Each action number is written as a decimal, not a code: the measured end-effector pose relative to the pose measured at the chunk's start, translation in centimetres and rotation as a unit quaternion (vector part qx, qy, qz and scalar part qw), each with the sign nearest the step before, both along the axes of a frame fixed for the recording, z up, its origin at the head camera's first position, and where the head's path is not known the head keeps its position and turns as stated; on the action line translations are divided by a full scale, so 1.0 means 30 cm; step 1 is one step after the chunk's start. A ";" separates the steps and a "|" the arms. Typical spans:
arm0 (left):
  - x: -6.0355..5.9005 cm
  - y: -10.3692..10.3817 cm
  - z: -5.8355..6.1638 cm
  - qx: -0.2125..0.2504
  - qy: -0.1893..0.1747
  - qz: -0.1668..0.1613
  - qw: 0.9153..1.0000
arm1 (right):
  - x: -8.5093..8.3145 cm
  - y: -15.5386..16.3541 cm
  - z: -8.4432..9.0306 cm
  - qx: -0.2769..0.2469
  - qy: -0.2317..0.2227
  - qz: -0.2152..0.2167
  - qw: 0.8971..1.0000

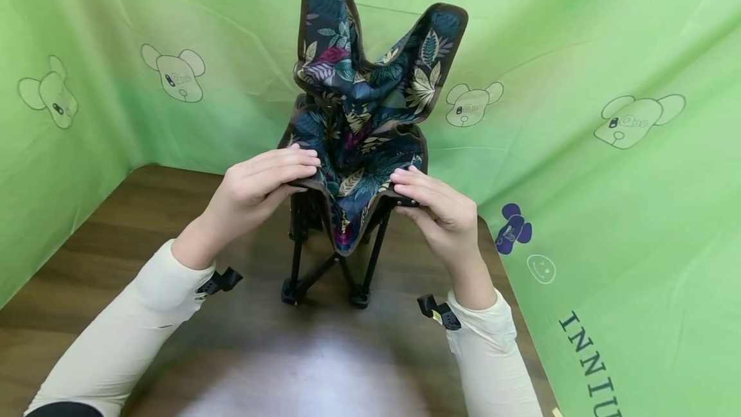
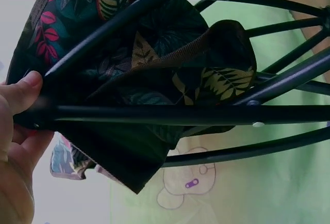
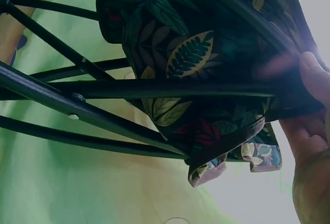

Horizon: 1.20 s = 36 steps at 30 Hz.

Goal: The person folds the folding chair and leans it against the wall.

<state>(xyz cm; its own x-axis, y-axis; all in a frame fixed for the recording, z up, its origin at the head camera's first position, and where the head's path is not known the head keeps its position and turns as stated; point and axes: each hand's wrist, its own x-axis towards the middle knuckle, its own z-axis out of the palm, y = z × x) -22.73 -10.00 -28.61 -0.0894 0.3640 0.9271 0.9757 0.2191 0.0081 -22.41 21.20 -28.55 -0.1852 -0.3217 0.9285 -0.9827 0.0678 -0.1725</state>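
Observation:
A small folding chair [image 1: 370, 89] with dark leaf-patterned fabric stands partly folded on the wooden table. Its seat sags into a V between the two front corners, and the backrest above is creased the same way. My left hand [image 1: 260, 182] grips the front left seat corner, fingers on top and thumb below. On the other side my right hand [image 1: 442, 214] holds the front right corner likewise. Black crossed legs [image 2: 206, 114] run away from the left hand's corner in the left wrist view. In the right wrist view the thumb presses by a leg tube's end [image 3: 265, 89].
Green cloth walls [image 1: 579, 37] printed with bear heads enclose the wooden table [image 1: 116, 237] at the back and both sides. The chair's black feet [image 1: 359, 300] rest on the table between the forearms. Black wrist mounts [image 1: 220, 280] sit at both cuffs.

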 end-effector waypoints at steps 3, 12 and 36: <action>-0.006 0.027 0.022 -0.005 -0.004 0.001 1.000 | -0.011 0.006 0.016 -0.002 -0.007 0.003 1.000; -0.033 0.084 0.048 -0.002 -0.022 -0.001 1.000 | -0.047 0.010 0.045 0.011 -0.008 0.000 1.000; -0.096 0.117 0.060 0.027 -0.055 -0.044 0.997 | -0.086 -0.029 0.080 0.027 -0.042 0.008 0.999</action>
